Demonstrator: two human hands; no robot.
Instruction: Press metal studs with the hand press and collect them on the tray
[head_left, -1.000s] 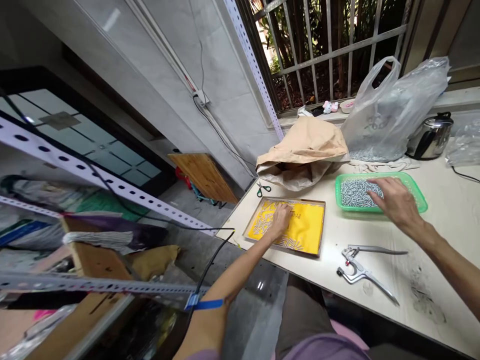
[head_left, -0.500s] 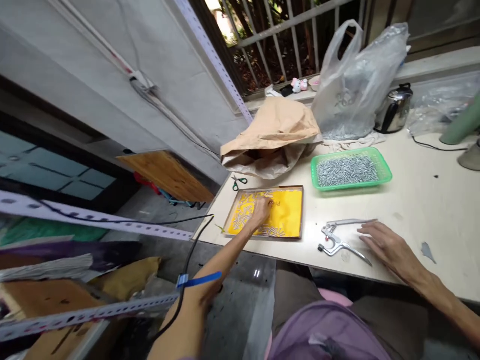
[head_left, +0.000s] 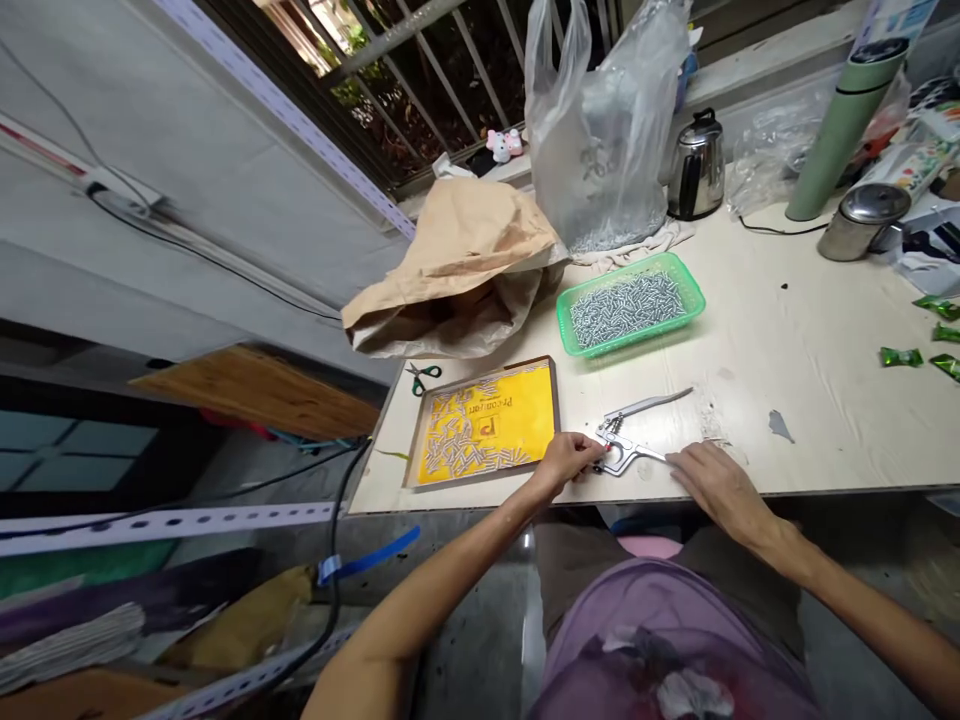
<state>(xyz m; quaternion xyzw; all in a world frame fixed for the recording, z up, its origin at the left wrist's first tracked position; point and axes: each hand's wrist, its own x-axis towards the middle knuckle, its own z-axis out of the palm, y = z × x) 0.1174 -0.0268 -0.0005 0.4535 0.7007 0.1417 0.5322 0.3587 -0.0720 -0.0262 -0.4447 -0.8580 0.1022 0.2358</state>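
Note:
Silver hand pliers (head_left: 630, 448), like snap-fastener pliers, lie on the table near its front edge with their handles spread apart. My left hand (head_left: 571, 460) is closed in a pinch at the jaw end; any small piece between the fingertips is too small to make out. With fingers stretched out, my right hand (head_left: 716, 490) rests on the table, its fingertips touching the end of the lower handle. Left of the pliers sits a shallow tray (head_left: 556, 400) with a yellow bottom, scattered with small silver pins (head_left: 457, 445).
Behind the pliers stands a green plastic basket (head_left: 701, 300) full of small metal pieces. Green-handled scissors (head_left: 425, 378), a brown paper bag (head_left: 465, 250), a plastic bag (head_left: 600, 150), a kettle (head_left: 696, 170) and a green flask (head_left: 847, 130) stand or lie around.
My left hand has moved right, from over the yellow tray to the pliers' jaws. My right hand now touches the lower handle rather than the upper one. The view has shifted right.

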